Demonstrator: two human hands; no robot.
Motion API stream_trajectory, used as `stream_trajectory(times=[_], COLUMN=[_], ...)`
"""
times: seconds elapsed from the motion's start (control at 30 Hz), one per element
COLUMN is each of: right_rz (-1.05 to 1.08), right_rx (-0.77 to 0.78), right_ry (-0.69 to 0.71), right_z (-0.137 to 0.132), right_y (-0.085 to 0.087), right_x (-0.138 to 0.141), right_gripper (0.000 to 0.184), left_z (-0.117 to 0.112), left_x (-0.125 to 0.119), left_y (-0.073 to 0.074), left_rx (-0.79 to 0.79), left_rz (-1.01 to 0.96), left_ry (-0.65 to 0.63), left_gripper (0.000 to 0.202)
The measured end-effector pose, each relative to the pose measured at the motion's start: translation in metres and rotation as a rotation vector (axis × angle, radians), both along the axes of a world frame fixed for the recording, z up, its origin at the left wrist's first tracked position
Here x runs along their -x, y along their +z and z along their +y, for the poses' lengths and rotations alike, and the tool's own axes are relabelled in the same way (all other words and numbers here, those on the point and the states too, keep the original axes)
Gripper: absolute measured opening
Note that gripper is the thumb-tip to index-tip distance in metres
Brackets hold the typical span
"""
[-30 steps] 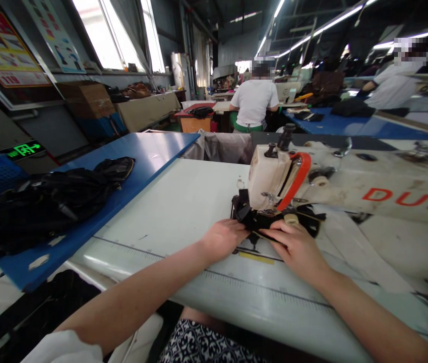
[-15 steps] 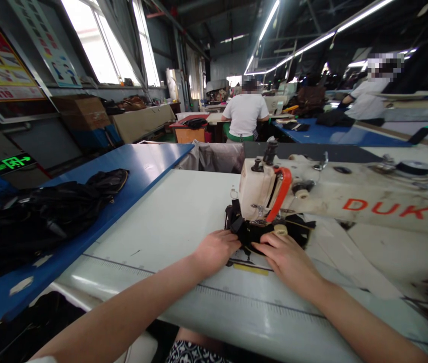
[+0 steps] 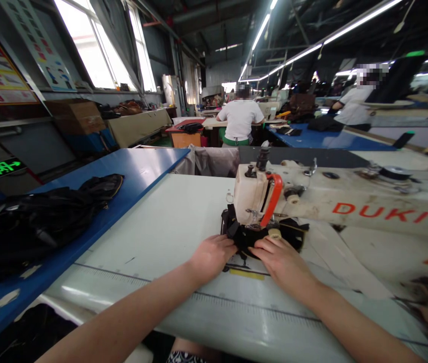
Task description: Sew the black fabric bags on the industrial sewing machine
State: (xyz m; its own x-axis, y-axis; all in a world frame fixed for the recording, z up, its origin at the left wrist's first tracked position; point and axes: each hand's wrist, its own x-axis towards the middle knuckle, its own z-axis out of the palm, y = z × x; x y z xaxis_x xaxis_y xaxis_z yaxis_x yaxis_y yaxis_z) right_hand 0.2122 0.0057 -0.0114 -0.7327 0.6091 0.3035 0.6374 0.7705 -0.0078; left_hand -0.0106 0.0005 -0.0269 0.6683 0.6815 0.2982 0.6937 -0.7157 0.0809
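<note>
A cream sewing machine (image 3: 334,201) with red "DUKI" lettering and an orange guard lies across the white table (image 3: 168,227). Under its head sits a small black fabric piece (image 3: 251,234). My left hand (image 3: 211,256) rests on the table at the fabric's left edge, its fingers curled and pinching it. On the right, my right hand (image 3: 280,257) presses on the same piece with fingers bent over it, just in front of the needle area. Both forearms reach in from the bottom of the view.
A blue side table (image 3: 138,166) on the left carries a heap of black fabric (image 3: 36,217). A grey cloth bin (image 3: 214,160) stands behind the table. Farther back a person in white (image 3: 239,120) sits with their back turned; another person (image 3: 353,108) works at the right.
The view has tilted up and shifted a little. Both hands stay on the black fabric under the machine head, with hardly any movement.
</note>
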Motion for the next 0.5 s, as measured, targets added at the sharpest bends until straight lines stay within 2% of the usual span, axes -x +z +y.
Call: stream_trajectory(times=[0.13, 0.27, 0.37, 0.5], right_rz=[-0.020, -0.016, 0.009, 0.042], right_rx=[-0.004, -0.001, 0.011, 0.042], right_ry=[-0.012, -0.004, -0.009, -0.009], right_z=[-0.002, -0.004, -0.006, -0.009], right_y=[0.002, 0.004, 0.005, 0.006], right_x=[0.002, 0.002, 0.002, 0.003], right_gripper=[0.029, 0.029, 0.025, 0.020], left_z=[-0.003, -0.009, -0.007, 0.008], left_x=[0.002, 0.000, -0.004, -0.005], left_y=[0.002, 0.013, 0.019, 0.016], left_rx=[-0.082, -0.256, -0.356, -0.358], left_rz=[0.004, 0.082, 0.142, 0.139], left_ry=[0.011, 0.026, -0.075, -0.239], left_gripper=[0.023, 0.024, 0.026, 0.022])
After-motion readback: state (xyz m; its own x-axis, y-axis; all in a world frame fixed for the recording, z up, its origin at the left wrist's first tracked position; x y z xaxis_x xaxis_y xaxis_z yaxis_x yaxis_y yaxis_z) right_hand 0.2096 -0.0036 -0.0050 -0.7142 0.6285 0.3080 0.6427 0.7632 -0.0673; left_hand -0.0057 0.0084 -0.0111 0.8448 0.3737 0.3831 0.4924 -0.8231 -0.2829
